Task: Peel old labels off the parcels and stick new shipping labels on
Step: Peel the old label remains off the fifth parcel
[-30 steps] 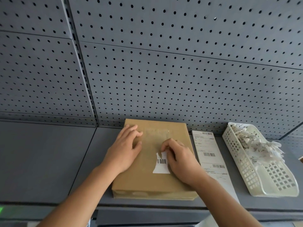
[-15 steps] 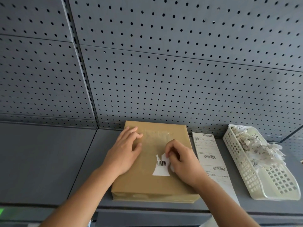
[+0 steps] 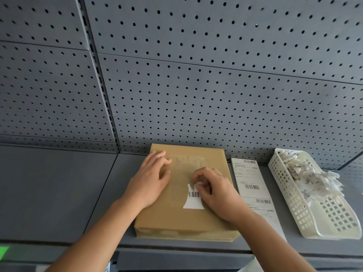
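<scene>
Label remnant (image 3: pixel 193 201) had lifted further off the parcel (image 3: pixel 176 218), pinched by the right grip (image 3: pixel 218 190); left grip (image 3: pixel 151 180) lay flat there; peeling looked nearly done.

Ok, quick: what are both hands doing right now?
Left hand: open, fingers flat, pressing on the cardboard parcel.
Right hand: closed, pinching the lifted edge of the torn old label.

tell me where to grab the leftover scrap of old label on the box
Pinch the old label scrap at its torn far-right edge, which curls up off the parcel; the rest lies flat. Come from the right, as the right hand does, while the left hand presses the parcel down.
</scene>
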`<state>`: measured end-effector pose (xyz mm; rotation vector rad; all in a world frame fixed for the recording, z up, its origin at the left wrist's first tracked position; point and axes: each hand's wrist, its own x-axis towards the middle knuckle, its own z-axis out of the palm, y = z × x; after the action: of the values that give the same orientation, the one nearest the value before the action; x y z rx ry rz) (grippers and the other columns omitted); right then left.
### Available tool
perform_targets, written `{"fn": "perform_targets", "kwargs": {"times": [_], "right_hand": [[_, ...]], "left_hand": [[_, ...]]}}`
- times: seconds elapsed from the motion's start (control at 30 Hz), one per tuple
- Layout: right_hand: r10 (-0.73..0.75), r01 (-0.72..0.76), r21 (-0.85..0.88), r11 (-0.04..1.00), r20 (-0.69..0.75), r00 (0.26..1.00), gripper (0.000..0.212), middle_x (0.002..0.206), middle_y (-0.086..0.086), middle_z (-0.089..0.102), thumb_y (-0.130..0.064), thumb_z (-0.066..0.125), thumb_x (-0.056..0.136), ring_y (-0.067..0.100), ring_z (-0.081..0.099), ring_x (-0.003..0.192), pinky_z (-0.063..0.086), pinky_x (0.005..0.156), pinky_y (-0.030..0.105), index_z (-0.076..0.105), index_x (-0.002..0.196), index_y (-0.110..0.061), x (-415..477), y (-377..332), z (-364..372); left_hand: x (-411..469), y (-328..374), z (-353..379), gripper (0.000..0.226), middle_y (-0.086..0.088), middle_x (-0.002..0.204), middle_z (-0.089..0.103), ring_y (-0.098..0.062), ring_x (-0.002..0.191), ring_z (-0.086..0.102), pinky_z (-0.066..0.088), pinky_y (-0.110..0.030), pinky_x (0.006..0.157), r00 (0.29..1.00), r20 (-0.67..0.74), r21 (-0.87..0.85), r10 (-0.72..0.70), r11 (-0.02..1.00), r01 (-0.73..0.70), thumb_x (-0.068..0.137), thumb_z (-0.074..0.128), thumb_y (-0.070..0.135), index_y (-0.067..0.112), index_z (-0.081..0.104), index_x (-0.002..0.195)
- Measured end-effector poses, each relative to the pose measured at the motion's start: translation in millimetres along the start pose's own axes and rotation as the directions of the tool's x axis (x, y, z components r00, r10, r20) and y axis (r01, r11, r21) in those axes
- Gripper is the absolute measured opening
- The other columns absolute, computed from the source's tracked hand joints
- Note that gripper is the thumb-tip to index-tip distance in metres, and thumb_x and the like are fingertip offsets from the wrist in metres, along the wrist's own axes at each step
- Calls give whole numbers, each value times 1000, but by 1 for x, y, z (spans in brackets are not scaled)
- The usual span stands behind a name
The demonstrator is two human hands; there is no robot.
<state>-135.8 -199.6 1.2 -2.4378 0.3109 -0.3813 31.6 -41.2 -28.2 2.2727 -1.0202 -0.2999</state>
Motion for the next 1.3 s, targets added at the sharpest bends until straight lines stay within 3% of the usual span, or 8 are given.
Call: {"fn": "perform_targets", "kwargs": {"times": [0.2, 0.43, 0.57, 0.7, 0.83, 1.0, 1.17, 1.3], "right_hand": [[-65, 60, -134, 989, -35, 997, 17, 89, -14, 59, -4, 55, 92, 12, 53, 87, 47, 77, 34, 57, 95, -20, 5, 1, 7], [105, -95, 169, 981, -53, 993, 29, 83, -12, 58, 3, 52, 93, 9, 53, 76, 39, 68, 14, 55, 92, -26, -12, 3, -5], [120, -78, 283, 956, -131, 984, 28, 87, -7, 62, 4, 55, 95, 17, 59, 82, 47, 74, 22, 57, 91, -23, -21, 4, -9], [196, -87, 413, 907, -231, 953, 23, 85, -10, 62, 5, 52, 97, 13, 57, 80, 44, 75, 18, 57, 92, -17, -28, 5, -16], [258, -61, 513, 856, -322, 911, 17, 82, 1, 62, 2, 51, 99, 16, 59, 80, 46, 79, 22, 59, 95, -12, -26, 3, -30], [340, -96, 653, 751, -258, 904, 12, 96, 1, 70, -8, 59, 98, 19, 69, 89, 54, 92, 37, 68, 103, -13, -24, -6, -40], [329, -115, 657, 745, -212, 920, 24, 96, 14, 62, -5, 75, 85, 20, 61, 87, 53, 85, 29, 72, 103, -21, -29, -2, -49], [369, -136, 599, 789, -285, 885, 12, 97, 9, 68, -13, 76, 86, 25, 64, 89, 53, 83, 30, 72, 93, -22, -33, 5, -59]], "left_hand": [[1, -1, 0, 31, 31, 160, 18, 9, 150, -3, 33, -57, 116, 1000, -5, 0, 4, 1000, -4, 103, 42, 44, 42, 48, 133], [0, 1, -1, 31, 32, 160, 16, 11, 149, -5, 32, -55, 116, 1000, 12, 5, -6, 1000, 6, 104, 40, 43, 42, 47, 134], [0, 0, -1, 33, 31, 161, 15, 10, 149, -7, 31, -56, 117, 1000, 21, 8, -4, 1000, 4, 104, 39, 44, 41, 47, 136], [0, -1, -2, 34, 31, 161, 15, 9, 149, -7, 31, -60, 116, 1000, 24, 12, -5, 1000, 4, 103, 38, 45, 42, 46, 136], [0, 0, -2, 35, 30, 161, 15, 8, 150, -6, 30, -58, 118, 1000, 26, 15, 0, 1000, 0, 103, 39, 43, 41, 46, 137], [0, 0, -3, 35, 30, 161, 16, 8, 150, -6, 30, -54, 119, 1000, 15, 12, 7, 1000, -7, 103, 39, 44, 40, 47, 138], [1, -3, -2, 37, 30, 160, 17, 8, 150, -4, 29, -54, 119, 1000, 5, 17, 15, 1000, -15, 103, 40, 45, 40, 47, 139], [2, -7, -2, 36, 32, 159, 16, 8, 150, -4, 28, -56, 119, 1000, 1, 21, 25, 999, -25, 102, 39, 47, 42, 46, 137]]}}
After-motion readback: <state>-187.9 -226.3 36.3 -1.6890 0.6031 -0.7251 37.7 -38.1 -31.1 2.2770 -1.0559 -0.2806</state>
